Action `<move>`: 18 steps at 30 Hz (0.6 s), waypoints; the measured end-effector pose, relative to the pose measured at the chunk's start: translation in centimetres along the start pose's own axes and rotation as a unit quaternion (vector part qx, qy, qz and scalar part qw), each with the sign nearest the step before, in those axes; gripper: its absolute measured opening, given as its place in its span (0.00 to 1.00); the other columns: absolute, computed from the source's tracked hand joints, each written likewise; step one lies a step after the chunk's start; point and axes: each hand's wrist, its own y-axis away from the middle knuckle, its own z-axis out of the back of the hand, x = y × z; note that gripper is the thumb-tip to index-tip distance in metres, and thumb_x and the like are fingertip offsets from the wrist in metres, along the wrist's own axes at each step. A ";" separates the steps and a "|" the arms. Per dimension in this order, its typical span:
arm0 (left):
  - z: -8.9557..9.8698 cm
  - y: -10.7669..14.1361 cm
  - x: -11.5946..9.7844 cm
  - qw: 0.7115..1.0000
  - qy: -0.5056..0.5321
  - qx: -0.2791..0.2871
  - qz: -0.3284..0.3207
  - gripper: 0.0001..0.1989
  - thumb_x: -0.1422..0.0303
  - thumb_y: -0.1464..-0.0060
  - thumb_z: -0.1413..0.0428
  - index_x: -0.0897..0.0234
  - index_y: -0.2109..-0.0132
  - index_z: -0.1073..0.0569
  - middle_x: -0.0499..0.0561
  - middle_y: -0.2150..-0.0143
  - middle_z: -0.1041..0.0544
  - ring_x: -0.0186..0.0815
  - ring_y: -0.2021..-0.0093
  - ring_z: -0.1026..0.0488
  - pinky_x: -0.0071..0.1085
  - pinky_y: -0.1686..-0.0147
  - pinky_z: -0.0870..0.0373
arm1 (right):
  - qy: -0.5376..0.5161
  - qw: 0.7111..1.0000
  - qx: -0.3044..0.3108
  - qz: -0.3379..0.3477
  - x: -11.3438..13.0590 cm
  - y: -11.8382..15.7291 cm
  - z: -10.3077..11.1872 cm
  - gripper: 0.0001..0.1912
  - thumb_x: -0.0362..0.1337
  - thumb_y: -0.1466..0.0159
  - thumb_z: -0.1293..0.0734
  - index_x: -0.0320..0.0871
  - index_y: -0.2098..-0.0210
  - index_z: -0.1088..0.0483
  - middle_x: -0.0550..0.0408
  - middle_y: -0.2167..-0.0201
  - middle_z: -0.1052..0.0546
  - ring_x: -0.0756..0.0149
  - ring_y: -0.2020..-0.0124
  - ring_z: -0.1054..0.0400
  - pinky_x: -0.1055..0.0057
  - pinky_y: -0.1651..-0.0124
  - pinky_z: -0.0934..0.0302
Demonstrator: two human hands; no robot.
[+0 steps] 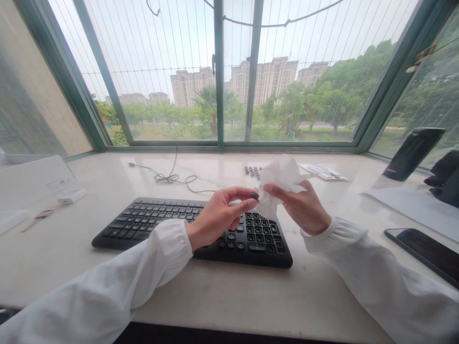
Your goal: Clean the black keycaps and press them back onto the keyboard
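Note:
Between thumb and forefinger, my left hand (pixel 220 212) pinches a small black keycap (pixel 254 196) above the keyboard. My right hand (pixel 304 205) is closed on a crumpled white tissue (pixel 278 179), whose edge is right beside the keycap. Below both hands lies a black keyboard (pixel 139 222); several key positions in its right-hand block show bare square sockets. Behind the tissue, several loose keycaps (pixel 253 170) are set out in rows on the table, partly hidden by it.
A coiled cable (pixel 168 178) lies behind the keyboard on the white table (pixel 215 296). To the left are a white box (pixel 36 179), a small white object (pixel 72 196) and a brush (pixel 38 219). On the right sit a phone (pixel 423 253), paper (pixel 412 208), a packet (pixel 322 172) and a dark upright object (pixel 412 154).

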 end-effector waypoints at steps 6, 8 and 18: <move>0.0 -0.2 -0.1 1.000 -0.009 -0.004 0.018 0.22 0.57 0.49 0.39 0.66 0.52 0.27 0.53 0.59 0.23 0.17 0.84 0.43 0.19 0.87 0.47 | 0.045 0.997 0.053 0.034 0.5 0.3 -0.1 0.18 0.45 0.53 0.23 0.46 0.67 0.30 0.56 0.71 0.25 0.61 0.68 0.32 0.64 0.65 0.38; 0.3 -0.2 -0.5 0.999 -0.021 -0.028 0.015 0.22 0.56 0.49 0.39 0.66 0.52 0.28 0.55 0.56 0.23 0.16 0.84 0.43 0.19 0.87 0.47 | 0.070 0.997 0.034 0.018 0.3 -0.3 0.6 0.19 0.47 0.50 0.26 0.46 0.63 0.30 0.55 0.69 0.24 0.60 0.67 0.31 0.64 0.65 0.37; 2.7 -0.5 -2.2 0.966 -0.237 -0.071 -0.079 0.11 0.64 0.50 0.40 0.66 0.64 0.30 0.51 0.58 0.22 0.21 0.79 0.34 0.20 0.82 0.39 | 0.476 0.874 0.054 -0.089 -3.4 -2.9 4.7 0.30 0.43 0.47 0.31 0.40 0.46 0.35 0.40 0.48 0.28 0.49 0.51 0.31 0.55 0.51 0.37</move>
